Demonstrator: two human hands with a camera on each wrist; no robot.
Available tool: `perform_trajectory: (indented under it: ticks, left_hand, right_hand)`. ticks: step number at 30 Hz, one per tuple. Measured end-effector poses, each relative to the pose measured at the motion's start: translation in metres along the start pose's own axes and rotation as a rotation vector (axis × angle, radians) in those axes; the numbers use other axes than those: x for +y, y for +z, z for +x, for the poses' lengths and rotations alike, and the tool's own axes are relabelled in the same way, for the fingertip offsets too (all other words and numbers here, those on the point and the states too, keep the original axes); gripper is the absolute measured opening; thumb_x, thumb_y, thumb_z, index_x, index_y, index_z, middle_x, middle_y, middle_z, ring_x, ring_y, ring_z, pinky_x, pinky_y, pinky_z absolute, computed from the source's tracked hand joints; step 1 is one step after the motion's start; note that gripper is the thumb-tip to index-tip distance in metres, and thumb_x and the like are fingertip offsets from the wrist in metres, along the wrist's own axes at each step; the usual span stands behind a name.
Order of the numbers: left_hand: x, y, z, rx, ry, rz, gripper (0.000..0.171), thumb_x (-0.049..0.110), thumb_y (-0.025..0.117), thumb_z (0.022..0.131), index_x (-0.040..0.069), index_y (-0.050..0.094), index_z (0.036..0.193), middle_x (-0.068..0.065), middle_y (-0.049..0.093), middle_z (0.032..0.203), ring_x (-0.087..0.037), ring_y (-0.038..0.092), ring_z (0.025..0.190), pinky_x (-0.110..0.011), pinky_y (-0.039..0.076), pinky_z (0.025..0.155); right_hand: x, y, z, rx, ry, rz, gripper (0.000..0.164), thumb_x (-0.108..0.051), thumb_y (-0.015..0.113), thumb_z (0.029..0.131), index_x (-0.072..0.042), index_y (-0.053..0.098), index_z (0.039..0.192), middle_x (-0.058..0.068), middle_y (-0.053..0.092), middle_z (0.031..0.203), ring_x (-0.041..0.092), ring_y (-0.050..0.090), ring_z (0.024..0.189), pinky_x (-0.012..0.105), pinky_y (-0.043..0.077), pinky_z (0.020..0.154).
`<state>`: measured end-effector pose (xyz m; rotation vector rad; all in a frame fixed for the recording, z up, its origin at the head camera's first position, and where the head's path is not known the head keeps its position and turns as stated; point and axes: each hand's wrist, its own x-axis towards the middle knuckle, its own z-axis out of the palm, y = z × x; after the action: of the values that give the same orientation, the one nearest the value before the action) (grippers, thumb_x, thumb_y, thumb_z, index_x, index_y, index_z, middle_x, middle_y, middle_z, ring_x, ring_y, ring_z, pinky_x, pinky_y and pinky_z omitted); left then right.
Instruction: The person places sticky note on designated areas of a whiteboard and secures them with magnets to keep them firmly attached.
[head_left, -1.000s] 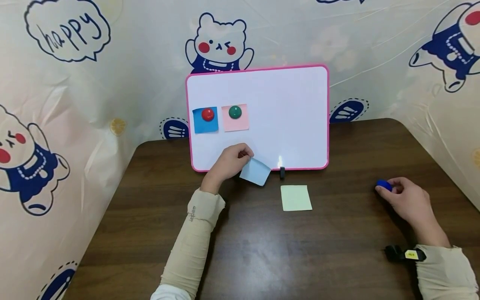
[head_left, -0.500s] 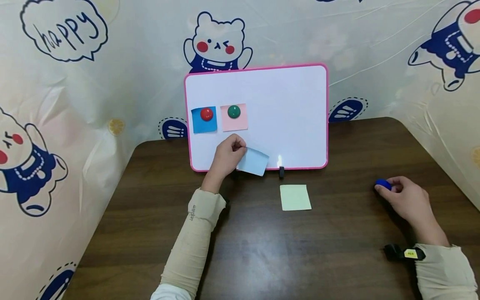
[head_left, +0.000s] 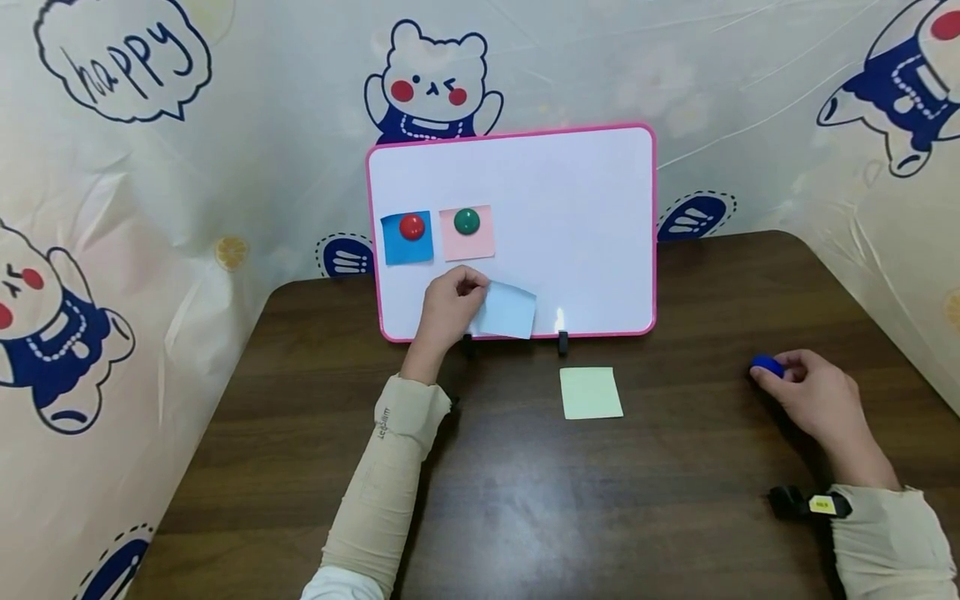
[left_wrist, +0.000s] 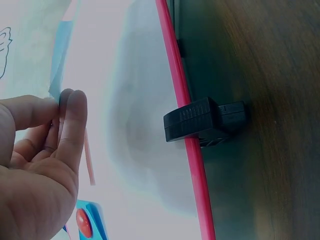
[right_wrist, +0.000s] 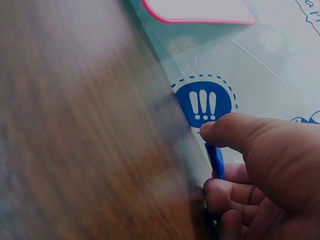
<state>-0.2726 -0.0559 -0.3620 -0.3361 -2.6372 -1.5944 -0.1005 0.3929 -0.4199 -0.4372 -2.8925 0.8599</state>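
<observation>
My left hand (head_left: 448, 310) pinches a light blue sticky note (head_left: 507, 311) by its upper left corner, in front of the lower part of a pink-framed whiteboard (head_left: 585, 225). The left wrist view shows the note (left_wrist: 60, 55) edge-on between thumb and fingers. At the right of the table, my right hand (head_left: 816, 396) holds a round blue magnet (head_left: 768, 366) between thumb and fingers; its rim (right_wrist: 215, 161) shows in the right wrist view. On the board's left half are a blue note (head_left: 397, 250) under a red magnet (head_left: 412, 226) and a pink note (head_left: 480, 243) under a green magnet (head_left: 467, 221).
A pale green sticky note (head_left: 591, 393) lies on the dark wooden table (head_left: 525, 500) before the board. Black clips (head_left: 563, 342) support the board's lower edge. Behind stands a printed cloth backdrop (head_left: 285, 125). A black device (head_left: 787, 503) sits at the right wrist.
My left hand has raised the light blue note from the board's bottom edge to a higher, straighter position against the board's lower part. The right hand stays put with the blue magnet.
</observation>
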Motion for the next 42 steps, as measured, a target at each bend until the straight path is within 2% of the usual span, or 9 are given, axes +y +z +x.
perform_trajectory:
  ticks: [5,8,13,17,27,35,42]
  left_hand:
    - [0.002,0.000,0.000,0.006,-0.011,-0.020,0.018,0.014,0.067,0.097,0.010,0.073,0.113,-0.004,0.066,0.112,-0.023,0.056,0.102,-0.037,0.054,0.089]
    - [0.002,0.001,0.001,0.012,0.022,-0.016,0.024,0.012,0.066,0.097,0.010,0.074,0.119,-0.004,0.065,0.119,-0.023,0.058,0.103,-0.037,0.054,0.091]
    - [0.002,0.004,0.004,0.015,0.063,-0.002,0.031,0.012,0.065,0.096,0.013,0.072,0.126,-0.001,0.062,0.129,-0.023,0.059,0.098,-0.036,0.057,0.083]
    - [0.004,0.008,0.007,0.001,0.068,-0.005,0.033,0.013,0.064,0.097,0.014,0.070,0.129,0.000,0.061,0.130,-0.023,0.058,0.096,-0.035,0.058,0.078]
    - [0.007,0.018,0.017,-0.048,0.101,-0.007,0.042,0.009,0.060,0.096,0.014,0.064,0.138,0.000,0.055,0.136,-0.022,0.057,0.102,-0.035,0.056,0.086]
    - [0.014,0.027,0.027,-0.039,0.119,-0.018,0.047,0.009,0.060,0.096,0.015,0.060,0.142,0.001,0.052,0.139,-0.022,0.055,0.099,-0.036,0.056,0.082]
    - [0.018,0.032,0.038,-0.038,0.135,0.037,0.053,0.008,0.060,0.095,0.015,0.055,0.147,0.001,0.047,0.145,-0.022,0.055,0.095,-0.034,0.055,0.079]
  right_hand:
    - [0.002,0.000,0.001,-0.001,-0.003,0.004,0.055,-0.040,0.065,0.098,0.011,0.055,0.117,0.017,0.057,0.088,0.030,0.051,0.077,0.033,0.038,0.058]
    - [0.002,0.000,0.001,0.004,-0.013,0.001,0.054,-0.039,0.065,0.098,0.011,0.055,0.116,0.016,0.057,0.087,0.029,0.052,0.076,0.032,0.038,0.058]
    - [0.004,0.000,0.002,0.004,-0.020,0.002,0.055,-0.040,0.064,0.098,0.011,0.056,0.116,0.013,0.058,0.085,0.027,0.051,0.073,0.032,0.038,0.057]
    - [0.006,0.000,0.003,0.010,-0.015,0.004,0.056,-0.041,0.065,0.098,0.011,0.056,0.116,0.014,0.058,0.085,0.027,0.052,0.073,0.033,0.038,0.058]
    - [0.008,0.000,0.005,0.007,-0.020,0.014,0.057,-0.042,0.064,0.098,0.011,0.056,0.116,0.014,0.058,0.085,0.029,0.053,0.074,0.035,0.038,0.060]
    - [0.005,0.002,0.005,0.018,-0.023,0.022,0.055,-0.041,0.065,0.097,0.010,0.057,0.114,0.014,0.058,0.084,0.028,0.053,0.073,0.035,0.039,0.060]
    - [0.005,0.001,0.003,0.023,-0.006,0.022,0.054,-0.041,0.065,0.097,0.010,0.057,0.114,0.014,0.058,0.084,0.030,0.053,0.075,0.035,0.039,0.060]
